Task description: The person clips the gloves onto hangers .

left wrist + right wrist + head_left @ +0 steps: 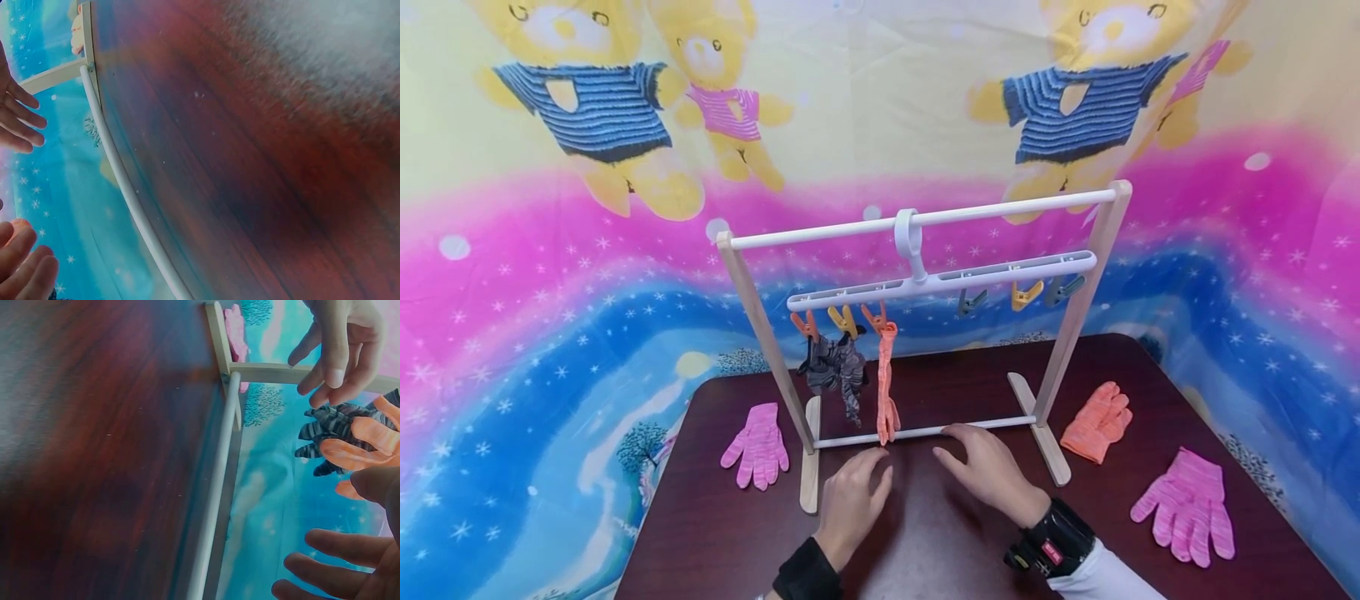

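Three gloves (1187,508) lie left and right; six clips (806,326) hang mid-frame. At lower centre, left hand (852,498) and right hand (992,471) reach forward, fingers loosely spread.

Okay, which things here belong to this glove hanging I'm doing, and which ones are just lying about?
Seem part of the job:
rack
white hanger
clips
hanging dark striped knitwear
hanging orange glove

Lying about or background:
left pink glove, flat orange glove and right pink glove, loose on the table, perhaps awaiting their turn
bear-print backdrop
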Available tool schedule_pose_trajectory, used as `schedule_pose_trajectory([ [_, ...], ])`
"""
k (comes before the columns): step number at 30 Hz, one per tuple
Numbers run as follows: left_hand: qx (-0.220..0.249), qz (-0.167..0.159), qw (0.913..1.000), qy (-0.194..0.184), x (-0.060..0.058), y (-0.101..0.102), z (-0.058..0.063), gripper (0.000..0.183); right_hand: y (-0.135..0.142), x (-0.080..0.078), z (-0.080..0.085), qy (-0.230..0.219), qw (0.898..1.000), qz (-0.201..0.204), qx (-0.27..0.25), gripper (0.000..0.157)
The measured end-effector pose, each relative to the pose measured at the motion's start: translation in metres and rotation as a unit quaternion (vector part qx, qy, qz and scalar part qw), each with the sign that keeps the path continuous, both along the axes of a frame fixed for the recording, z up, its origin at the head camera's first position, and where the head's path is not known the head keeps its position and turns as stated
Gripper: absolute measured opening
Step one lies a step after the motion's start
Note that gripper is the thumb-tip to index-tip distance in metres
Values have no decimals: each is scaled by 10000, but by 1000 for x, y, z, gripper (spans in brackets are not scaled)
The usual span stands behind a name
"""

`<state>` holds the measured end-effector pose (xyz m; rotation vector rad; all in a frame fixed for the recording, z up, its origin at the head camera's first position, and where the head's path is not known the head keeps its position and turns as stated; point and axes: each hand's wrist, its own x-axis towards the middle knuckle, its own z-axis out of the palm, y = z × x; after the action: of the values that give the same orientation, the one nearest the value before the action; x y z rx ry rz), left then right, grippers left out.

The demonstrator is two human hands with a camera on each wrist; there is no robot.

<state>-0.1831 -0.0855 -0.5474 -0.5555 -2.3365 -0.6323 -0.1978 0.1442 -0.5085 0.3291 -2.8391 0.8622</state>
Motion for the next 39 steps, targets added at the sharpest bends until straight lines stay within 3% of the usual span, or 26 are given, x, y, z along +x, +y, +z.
schedule_pose_trajectory([
  [18,-526,-283,9964,-596,16,9,-6,35,24,16,-23,-26,9998,-169,132,35],
  [33,-914,-575,9921,-642,23,22,-7,40,67,27,-38,244,9986,-390,250,32],
  [39,-1073,-723,9896,-629,25,28,-9,41,86,30,-37,201,9975,-611,280,34],
])
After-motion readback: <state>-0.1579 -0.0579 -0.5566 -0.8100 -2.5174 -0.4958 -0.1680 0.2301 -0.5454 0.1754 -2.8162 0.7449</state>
